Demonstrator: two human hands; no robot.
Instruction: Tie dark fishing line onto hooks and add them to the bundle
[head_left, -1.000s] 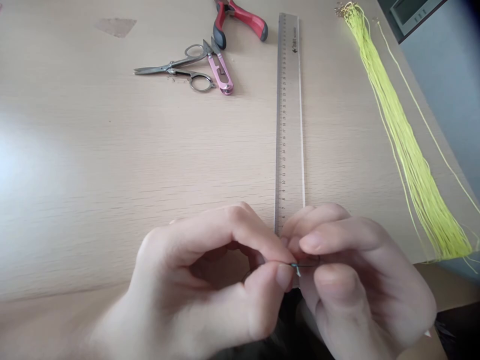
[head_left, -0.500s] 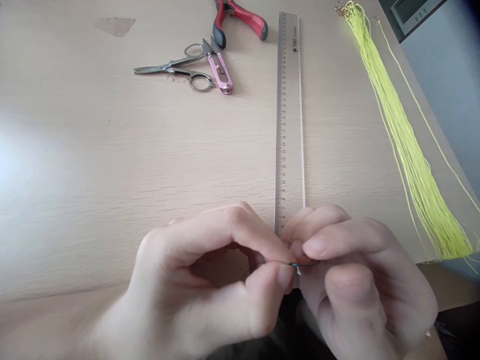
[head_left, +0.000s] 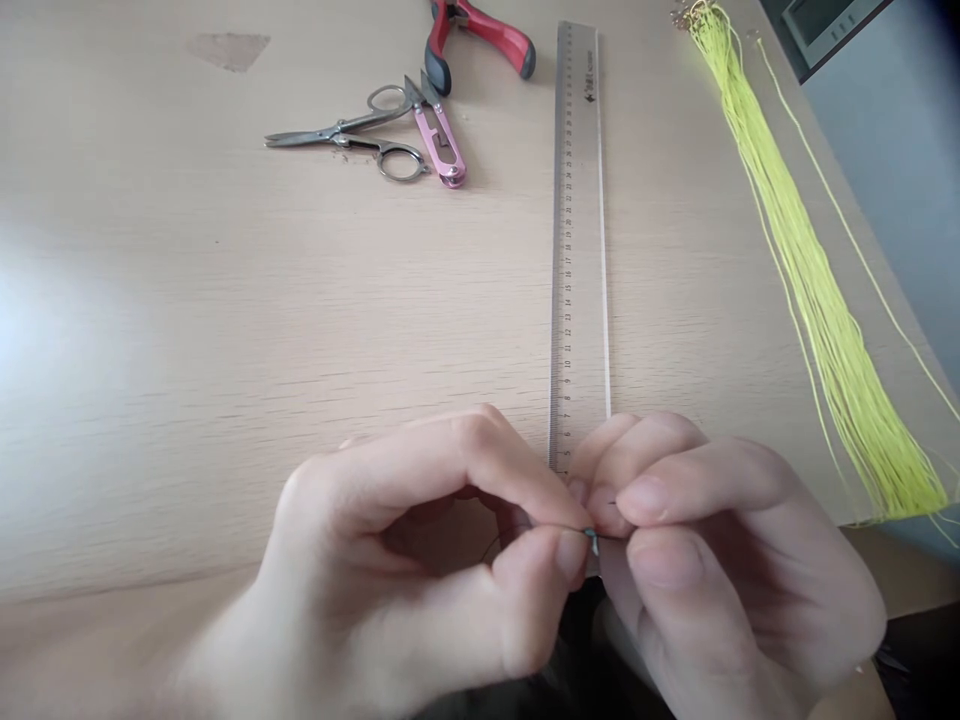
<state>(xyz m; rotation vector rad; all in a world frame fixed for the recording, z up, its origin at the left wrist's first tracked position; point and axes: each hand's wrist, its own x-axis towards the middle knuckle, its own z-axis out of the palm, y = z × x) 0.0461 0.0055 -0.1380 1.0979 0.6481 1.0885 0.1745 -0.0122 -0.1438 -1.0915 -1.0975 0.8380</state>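
At the table's near edge, my left hand (head_left: pixel 442 600) pinches a thin dark thread (head_left: pixel 613 538) between thumb and index fingertip. A small teal-and-white knot-like bit (head_left: pixel 592 541) shows on the thread just past those fingertips. From the other side, my right hand (head_left: pixel 720 570) has its thumb and index finger closed on the thread, its other fingers curled behind. A loose stretch of the thread curves inside the left hand's grip. Whatever lies under the fingertips is hidden.
A clear ruler (head_left: pixel 581 250) lies lengthwise beyond my hands. Silver scissors (head_left: pixel 330 135), pink thread snips (head_left: pixel 444 145) and red-handled pliers (head_left: pixel 499 38) sit at the back. A bundle of yellow cords (head_left: pixel 810 280) runs along the table's right side.
My right thumb lifted away from the index finger, then came back down onto the thread. The right hand shifted slightly to the right. My left hand has kept its pinch nearly still.
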